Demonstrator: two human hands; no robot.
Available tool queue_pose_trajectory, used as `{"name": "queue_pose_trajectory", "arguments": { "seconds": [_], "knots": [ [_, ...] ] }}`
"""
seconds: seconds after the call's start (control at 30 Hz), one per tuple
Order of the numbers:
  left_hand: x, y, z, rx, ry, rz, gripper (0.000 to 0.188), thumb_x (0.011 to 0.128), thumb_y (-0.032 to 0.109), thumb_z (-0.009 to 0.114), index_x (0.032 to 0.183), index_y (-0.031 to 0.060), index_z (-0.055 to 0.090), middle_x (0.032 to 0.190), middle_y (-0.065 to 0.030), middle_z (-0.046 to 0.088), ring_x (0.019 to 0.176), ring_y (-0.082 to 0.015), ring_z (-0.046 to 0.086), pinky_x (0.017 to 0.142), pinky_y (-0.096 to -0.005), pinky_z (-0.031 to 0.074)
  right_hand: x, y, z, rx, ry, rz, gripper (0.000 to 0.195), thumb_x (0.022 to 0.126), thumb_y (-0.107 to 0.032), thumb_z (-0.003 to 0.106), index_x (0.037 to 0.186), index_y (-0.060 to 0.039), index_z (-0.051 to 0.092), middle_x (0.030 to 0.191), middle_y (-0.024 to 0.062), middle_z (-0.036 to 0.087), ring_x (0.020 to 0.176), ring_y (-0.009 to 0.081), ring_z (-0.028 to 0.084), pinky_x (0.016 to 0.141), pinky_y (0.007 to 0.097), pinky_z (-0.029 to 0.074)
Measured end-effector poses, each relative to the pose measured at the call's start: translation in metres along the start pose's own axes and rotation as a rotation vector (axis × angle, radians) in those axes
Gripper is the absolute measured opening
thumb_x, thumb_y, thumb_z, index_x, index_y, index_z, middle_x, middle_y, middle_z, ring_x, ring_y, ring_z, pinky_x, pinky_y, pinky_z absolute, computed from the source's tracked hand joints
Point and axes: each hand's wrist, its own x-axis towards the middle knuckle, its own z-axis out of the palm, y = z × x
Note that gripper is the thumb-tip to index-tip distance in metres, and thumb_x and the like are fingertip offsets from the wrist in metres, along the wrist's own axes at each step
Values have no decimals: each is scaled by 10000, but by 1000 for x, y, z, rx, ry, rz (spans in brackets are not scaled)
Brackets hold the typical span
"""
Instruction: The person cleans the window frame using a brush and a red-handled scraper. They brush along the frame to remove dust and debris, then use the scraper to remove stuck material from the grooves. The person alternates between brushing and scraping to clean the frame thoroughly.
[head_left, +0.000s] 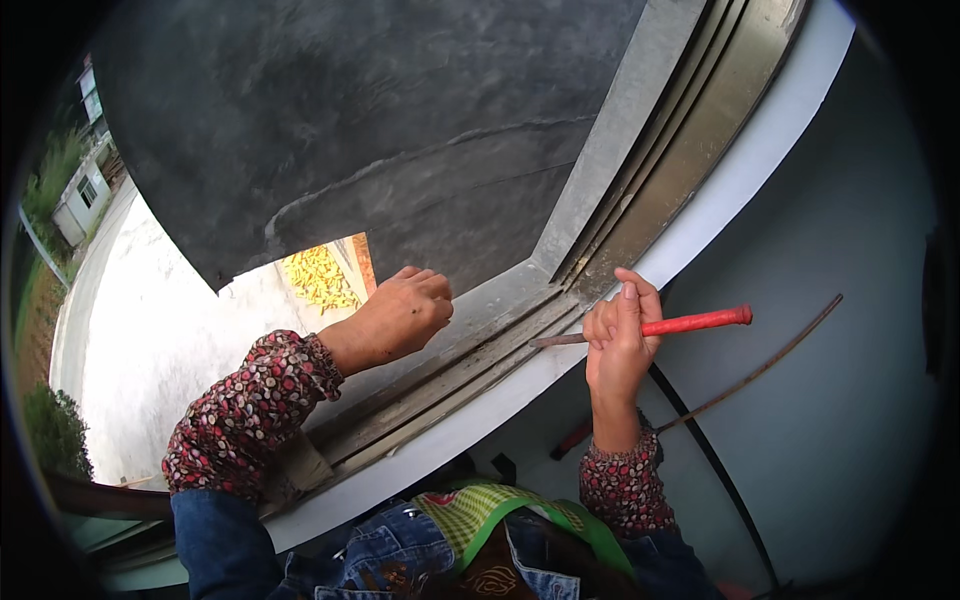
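My right hand (622, 322) is closed around a screwdriver-like tool with a red handle (697, 320); its greyish shaft points left, over the white sill (555, 360). My left hand (409, 319), fingers curled downward, is at the inner edge of the metal window frame (517, 289); whether it holds anything is hidden. Between the hands run the sliding tracks of the frame (465, 375), with dirt in the grooves. A large dark sheet or panel (375, 142) covers much of the opening beyond my left hand.
A thin brown rod (765, 364) and a black cable (712, 457) lie to the right of my forearm. A cloth-like brown piece (304, 461) rests by my left elbow. Outside, far below, are yellow corn cobs (321, 279) on pale ground and a small white building (81, 199).
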Motion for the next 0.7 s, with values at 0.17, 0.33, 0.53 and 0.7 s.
{"name": "queue_pose_trajectory", "arguments": {
  "seconds": [0.17,0.33,0.53,0.7],
  "knots": [
    [4,17,11,-126,0,73,273,797,57,675,1066,15,676,1079,-131,612,1031,-297,597,928,-400,476,8,7,0,1,-45,29,183,1047,-171,466,1113,-40,576,588,-58,307,469,35,257,439,236,234],
    [9,24,18,-126,-96,87,370,801,105,683,1165,52,651,1147,-131,572,1113,-305,553,964,-409,461,12,11,2,-9,-97,-80,180,1045,-159,471,1122,-35,576,606,-61,324,490,29,273,451,228,245],
    [26,26,39,17,-144,157,281,811,130,605,1074,58,673,1048,-110,583,1078,-275,553,939,-390,446,5,39,8,-167,-242,-89,178,1045,-137,468,1135,-33,582,659,-67,381,545,24,305,480,205,270],
    [31,37,28,166,-112,225,124,763,135,600,825,65,681,945,-73,578,1035,-236,551,929,-387,428,-12,37,15,-204,-254,-67,180,1043,-115,464,1139,-22,585,664,-64,391,551,30,318,487,204,287]
  ]
}}
